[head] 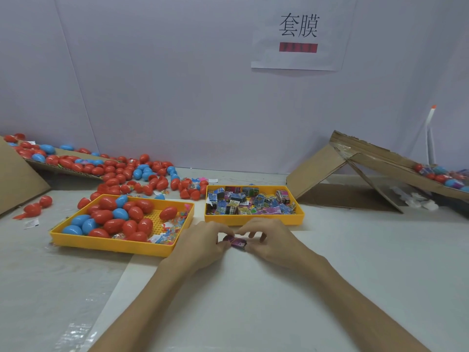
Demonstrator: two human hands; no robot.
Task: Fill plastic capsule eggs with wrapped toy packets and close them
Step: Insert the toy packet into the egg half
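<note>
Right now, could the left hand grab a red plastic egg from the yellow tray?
Probably yes: the left hand sits beside the yellow tray of red eggs, nothing between, though it's pinching a purple wrapped packet.

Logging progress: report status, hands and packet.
Left hand, right hand: both pinching purple packet. Eggs untouched in yellow tray. Path clear.

- Paper sign on the white wall, two black characters above a red bar.
- Cardboard flaps propped at right; cardboard sheet at left.
- White stick, orange tip, far right.
</note>
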